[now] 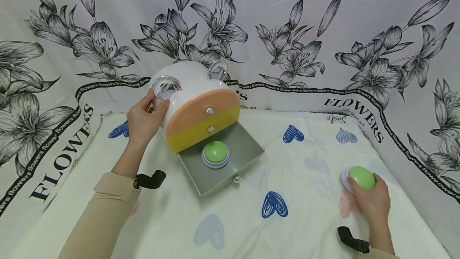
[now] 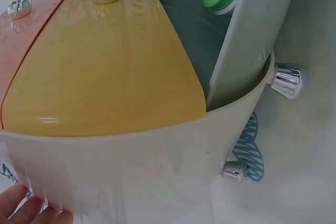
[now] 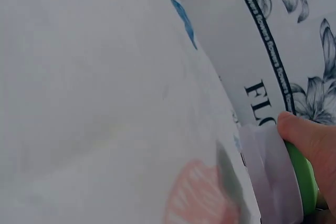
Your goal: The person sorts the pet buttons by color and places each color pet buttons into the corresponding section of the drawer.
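Note:
A white rounded drawer box (image 1: pixel 194 76) with two clear ear-like rings stands left of centre. Its upper fronts are orange and yellow, and its grey bottom drawer (image 1: pixel 248 143) is pulled out. Inside that drawer lies a white-based push button with a green dome (image 1: pixel 215 152). My left hand (image 1: pixel 145 117) grips the box beside its left ear ring, thumb in front; its fingertips (image 2: pixel 31 208) show against the white side in the left wrist view. Far to the right, my right hand (image 1: pixel 375 203) holds a second green push button (image 1: pixel 362 177) by its edge, tilted above the cloth.
A white cloth (image 1: pixel 244 231) printed with blue and pink hearts covers the table. Behind it and at both sides hangs a flower-printed curtain (image 1: pixel 287 19). The open drawer's silver knob (image 1: pixel 236 178) juts toward the front.

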The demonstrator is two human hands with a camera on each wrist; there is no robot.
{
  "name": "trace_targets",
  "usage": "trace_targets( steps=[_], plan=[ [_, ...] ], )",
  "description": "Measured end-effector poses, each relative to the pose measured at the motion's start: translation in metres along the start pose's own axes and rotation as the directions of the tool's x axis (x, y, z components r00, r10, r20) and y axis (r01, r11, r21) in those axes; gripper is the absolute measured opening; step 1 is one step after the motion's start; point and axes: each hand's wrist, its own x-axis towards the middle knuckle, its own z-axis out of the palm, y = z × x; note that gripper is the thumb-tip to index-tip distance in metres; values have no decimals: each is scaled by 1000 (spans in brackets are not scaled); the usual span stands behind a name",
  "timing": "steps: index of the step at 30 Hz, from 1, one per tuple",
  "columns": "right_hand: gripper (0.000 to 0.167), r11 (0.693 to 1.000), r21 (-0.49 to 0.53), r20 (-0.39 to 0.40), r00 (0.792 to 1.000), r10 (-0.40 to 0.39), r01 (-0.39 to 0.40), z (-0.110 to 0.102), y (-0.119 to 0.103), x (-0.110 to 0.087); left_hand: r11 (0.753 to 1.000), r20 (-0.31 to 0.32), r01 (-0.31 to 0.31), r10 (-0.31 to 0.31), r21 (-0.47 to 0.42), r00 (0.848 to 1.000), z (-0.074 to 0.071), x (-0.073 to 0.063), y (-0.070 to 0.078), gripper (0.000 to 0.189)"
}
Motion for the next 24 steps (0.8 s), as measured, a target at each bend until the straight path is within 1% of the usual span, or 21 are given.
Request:
trace_targets(
  steps=[9,15,18,21,24],
  plan=[
    [92,993,45,42,993,-108,106,13,-33,-8,1000,-2,1,-1,2,1000,-1,0,0,59],
    [92,986,65,52,986,-156,153,22,-57,-11,1000,2,13,-13,4,1000,0,0,0,60],
    [93,983,71,71,982,-175,170,26,-69,-14,1000,4,20,-20,5,1000,0,0,-1,60],
    [93,977,69,83,974,-209,204,29,-80,-17,1000,6,23,-23,4,1000,0,1,-1,60],
    [91,963,61,83,960,-267,262,31,-90,-22,1000,5,21,-21,4,1000,0,0,0,60]
  ],
)
